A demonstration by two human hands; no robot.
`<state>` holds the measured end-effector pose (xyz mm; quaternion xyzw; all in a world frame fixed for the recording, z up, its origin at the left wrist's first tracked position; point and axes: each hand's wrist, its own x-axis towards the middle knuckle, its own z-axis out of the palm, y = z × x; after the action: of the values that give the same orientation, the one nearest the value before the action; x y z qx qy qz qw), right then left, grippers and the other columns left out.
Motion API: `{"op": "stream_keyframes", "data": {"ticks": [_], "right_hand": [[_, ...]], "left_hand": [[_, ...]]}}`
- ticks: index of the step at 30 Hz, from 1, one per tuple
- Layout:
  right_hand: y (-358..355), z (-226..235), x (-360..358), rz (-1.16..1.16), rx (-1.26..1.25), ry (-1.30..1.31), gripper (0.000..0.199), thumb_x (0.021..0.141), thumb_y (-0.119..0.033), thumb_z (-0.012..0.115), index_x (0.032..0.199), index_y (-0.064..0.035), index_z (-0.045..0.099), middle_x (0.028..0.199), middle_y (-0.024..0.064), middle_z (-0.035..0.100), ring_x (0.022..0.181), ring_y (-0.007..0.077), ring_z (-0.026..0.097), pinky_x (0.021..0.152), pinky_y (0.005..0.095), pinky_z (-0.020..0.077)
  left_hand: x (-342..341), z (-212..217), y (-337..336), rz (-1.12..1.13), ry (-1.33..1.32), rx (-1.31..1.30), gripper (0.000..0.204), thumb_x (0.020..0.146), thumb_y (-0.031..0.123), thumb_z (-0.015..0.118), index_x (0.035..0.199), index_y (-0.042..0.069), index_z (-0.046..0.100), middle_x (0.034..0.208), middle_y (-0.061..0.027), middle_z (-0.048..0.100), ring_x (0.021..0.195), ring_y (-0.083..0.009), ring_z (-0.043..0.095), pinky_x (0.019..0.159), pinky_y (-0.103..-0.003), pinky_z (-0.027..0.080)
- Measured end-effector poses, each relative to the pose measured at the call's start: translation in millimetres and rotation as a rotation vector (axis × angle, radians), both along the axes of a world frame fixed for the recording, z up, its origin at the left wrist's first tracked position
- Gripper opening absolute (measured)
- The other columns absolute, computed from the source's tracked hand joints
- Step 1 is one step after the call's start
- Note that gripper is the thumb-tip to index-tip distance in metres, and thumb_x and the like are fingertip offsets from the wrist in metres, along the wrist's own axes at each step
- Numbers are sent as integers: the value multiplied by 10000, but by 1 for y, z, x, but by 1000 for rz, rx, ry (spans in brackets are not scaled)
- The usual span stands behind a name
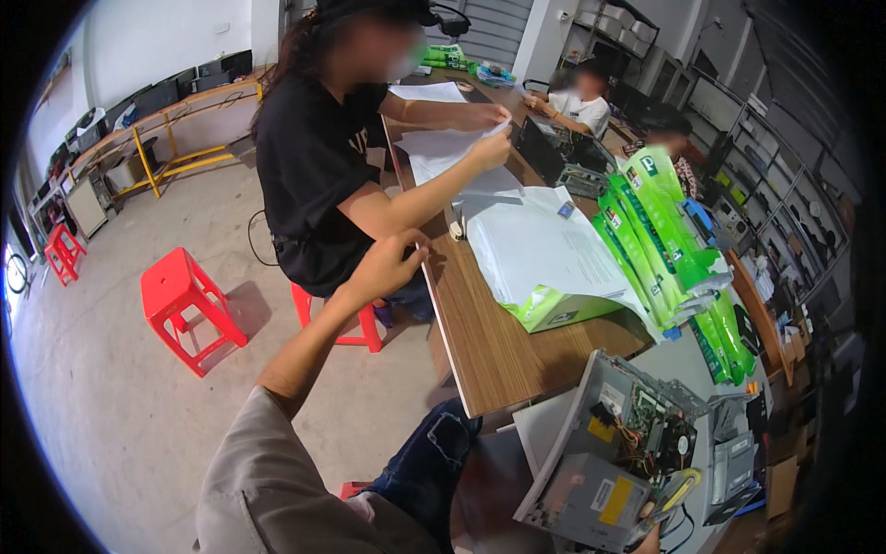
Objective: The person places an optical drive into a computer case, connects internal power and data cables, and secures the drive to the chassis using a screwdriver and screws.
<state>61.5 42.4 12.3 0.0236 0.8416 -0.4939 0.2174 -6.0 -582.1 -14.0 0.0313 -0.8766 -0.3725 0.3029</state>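
left hand (388, 261) open at wooden table (489, 342) edge, nr co-worker (314, 157).

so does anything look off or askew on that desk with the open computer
Yes. The opened computer case sits tilted, hanging partly past the corner of the grey desk, its wiring exposed. On the wooden table beside it, the stack of white sheets is loosely fanned over a green paper pack.

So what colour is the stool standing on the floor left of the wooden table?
Red. The stool shows best in the head view, the only one, left of the wooden table.
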Motion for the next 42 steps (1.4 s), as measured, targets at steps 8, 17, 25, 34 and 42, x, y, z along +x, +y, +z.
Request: {"op": "stream_keyframes", "data": {"ticks": [8, 17, 25, 34, 42], "right_hand": [[8, 1, 14, -36, 11, -12, 1436, 378, -204, 995, 1579, -8, 233, 1478, 158, 481, 1360, 275, 464, 1157, 386, 369], [19, -8, 17, -53, -36, -7, 1463, 335, -145, 987, 1581, 1, 233, 1476, 152, 481, 1357, 272, 465, 1154, 388, 372], [28, -17, 18, -62, -87, -8, 1490, 297, -93, 979, 1583, 9, 234, 1474, 147, 481, 1354, 269, 465, 1152, 389, 374], [41, -31, 22, -116, -175, -18, 1522, 254, -34, 971, 1585, 17, 235, 1471, 142, 481, 1351, 267, 465, 1149, 391, 377], [36, -26, 16, 194, -243, 329, 1443, 303, -55, 950, 1560, 56, 251, 1461, 155, 483, 1354, 283, 459, 1142, 404, 353]], "left_hand": [[42, -33, 124, -156, 192, 176, 139, 908, 9, 595, 998, 12, 701, 1027, -166, 678, 1006, -339, 651, 903, -435, 516], [132, -33, 310, -917, 398, 351, 440, 906, 212, 723, 1320, 86, 636, 1453, -235, 421, 1389, -421, 403, 1098, -498, 375], [112, -41, 314, -844, 348, 238, 801, 824, 404, 813, 1498, 106, 499, 1605, -308, 177, 1450, -479, 264, 1154, -547, 259], [93, -36, 290, -980, 82, -42, 1170, 684, 540, 866, 1577, 30, 309, 1634, -348, 45, 1430, -505, 256, 1142, -544, 248], [92, -47, 288, -936, -56, -111, 1231, 636, 616, 871, 1562, 78, 265, 1531, -304, 243, 1345, -494, 325, 1107, -551, 283]]}}
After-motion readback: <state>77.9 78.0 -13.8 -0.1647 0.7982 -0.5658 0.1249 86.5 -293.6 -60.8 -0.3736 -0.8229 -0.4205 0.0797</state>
